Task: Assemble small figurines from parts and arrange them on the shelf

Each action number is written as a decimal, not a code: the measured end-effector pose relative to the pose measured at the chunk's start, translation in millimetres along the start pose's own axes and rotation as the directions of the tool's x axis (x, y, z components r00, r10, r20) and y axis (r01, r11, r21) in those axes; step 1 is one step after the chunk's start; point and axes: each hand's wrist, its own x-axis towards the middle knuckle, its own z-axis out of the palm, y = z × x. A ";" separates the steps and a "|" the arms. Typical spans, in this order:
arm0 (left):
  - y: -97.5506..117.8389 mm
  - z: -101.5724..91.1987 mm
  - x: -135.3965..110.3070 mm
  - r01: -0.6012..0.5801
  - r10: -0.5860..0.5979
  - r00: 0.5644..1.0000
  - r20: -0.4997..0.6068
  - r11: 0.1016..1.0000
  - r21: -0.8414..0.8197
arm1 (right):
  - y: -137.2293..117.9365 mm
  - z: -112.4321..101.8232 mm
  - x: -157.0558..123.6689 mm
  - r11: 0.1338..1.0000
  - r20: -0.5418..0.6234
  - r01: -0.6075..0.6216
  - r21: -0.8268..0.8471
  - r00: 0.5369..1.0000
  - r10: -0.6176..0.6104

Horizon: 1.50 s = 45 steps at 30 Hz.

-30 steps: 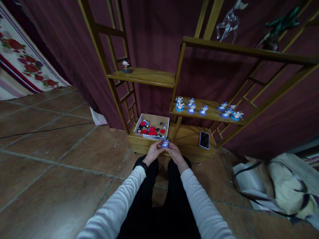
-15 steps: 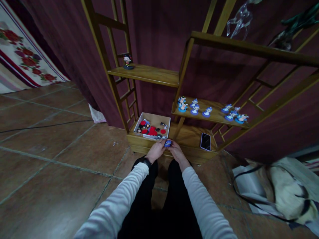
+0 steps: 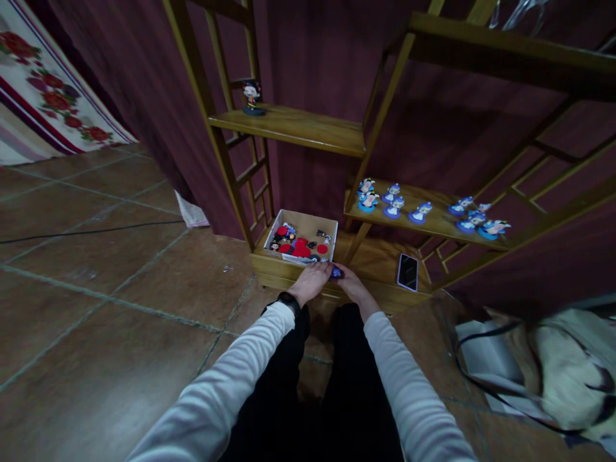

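Together, my left hand [image 3: 312, 280] and right hand [image 3: 355, 283] close around a small purple figurine [image 3: 336, 273], just beyond my knees and beside the front edge of a white-rimmed box [image 3: 308, 221]. My fingers cover most of the figurine, so I cannot tell which way it faces. Red pieces [image 3: 301, 248] lie jumbled with small dark ones inside the box. To its right, a phone [image 3: 407, 273] rests on the bottom board [image 3: 374, 258] of the wooden stand. On the shelf [image 3: 440, 215] above, purple-hatted figurines [image 3: 420, 213] stand among pink-and-blue ones [image 3: 494, 229]. Higher, at left, a lone black-haired figurine [image 3: 251, 97] occupies another shelf [image 3: 308, 129].
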 end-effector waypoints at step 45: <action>7.1 5.0 -26.8 0.264 -0.253 0.964 0.078 0.919 -0.293 | -7.0 -1.0 -32.8 0.979 0.231 -0.159 0.127 0.965 0.126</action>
